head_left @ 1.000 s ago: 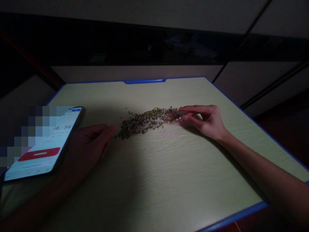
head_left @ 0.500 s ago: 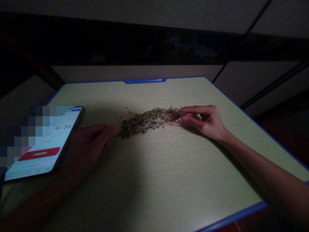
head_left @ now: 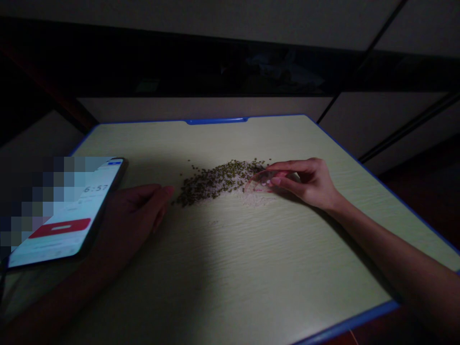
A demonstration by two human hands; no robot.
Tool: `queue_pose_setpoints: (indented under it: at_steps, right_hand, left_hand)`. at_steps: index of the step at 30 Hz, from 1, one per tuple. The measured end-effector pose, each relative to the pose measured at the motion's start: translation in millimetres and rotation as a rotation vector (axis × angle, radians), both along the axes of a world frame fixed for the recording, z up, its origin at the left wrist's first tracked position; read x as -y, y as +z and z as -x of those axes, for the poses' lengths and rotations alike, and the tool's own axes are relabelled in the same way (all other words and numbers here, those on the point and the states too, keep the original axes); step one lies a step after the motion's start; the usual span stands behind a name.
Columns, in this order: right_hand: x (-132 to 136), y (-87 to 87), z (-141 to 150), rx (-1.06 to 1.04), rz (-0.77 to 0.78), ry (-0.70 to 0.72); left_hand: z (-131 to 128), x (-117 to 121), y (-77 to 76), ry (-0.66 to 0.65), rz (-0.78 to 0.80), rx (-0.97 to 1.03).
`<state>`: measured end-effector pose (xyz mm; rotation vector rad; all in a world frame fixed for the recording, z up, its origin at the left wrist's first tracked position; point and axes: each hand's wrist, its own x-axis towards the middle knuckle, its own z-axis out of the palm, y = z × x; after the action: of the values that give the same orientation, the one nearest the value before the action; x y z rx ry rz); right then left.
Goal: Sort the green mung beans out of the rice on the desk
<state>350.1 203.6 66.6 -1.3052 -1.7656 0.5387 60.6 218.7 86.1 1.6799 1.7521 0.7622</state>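
Observation:
A long pile of small green beans [head_left: 230,168] mixed with pale fine grains lies on the table. At its right end, my right hand [head_left: 305,181] pinches a clear, pink-tinted plastic piece [head_left: 257,184] with a rounded edge between thumb and fingers. Loose pale grains [head_left: 256,199] are spread just below that piece. My left hand [head_left: 134,215] rests at the pile's left end, fingers curled and thumb pressed against the index finger. Whatever may be inside its grip is hidden. Dim light blurs the finer detail.
A lit phone [head_left: 64,225] showing a running timer lies left of my left hand. The pale table [head_left: 273,278] has a blue rim and a blue handle strip [head_left: 217,120] at its far edge. Cabinet fronts [head_left: 201,103] stand behind it.
The clear plastic piece has tilted or shifted slightly down at the pile's right end, and its rounded outline shows more. My left hand stays in place. The timer has advanced one second.

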Motion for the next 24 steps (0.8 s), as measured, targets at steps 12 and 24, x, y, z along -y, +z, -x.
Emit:
queue_pose_setpoints:
  at_steps: [12, 24]
  right_hand:
    - [0.5, 1.5, 2.0, -0.010, 0.001, -0.048]
    - [-1.4, 0.6, -1.7, -0.058, 0.001, -0.084]
  left_hand:
    - [-0.2, 0.9, 0.4, 0.004, -0.007, 0.010]
    - [-1.1, 1.2, -2.2, -0.004, -0.007, 0.043]
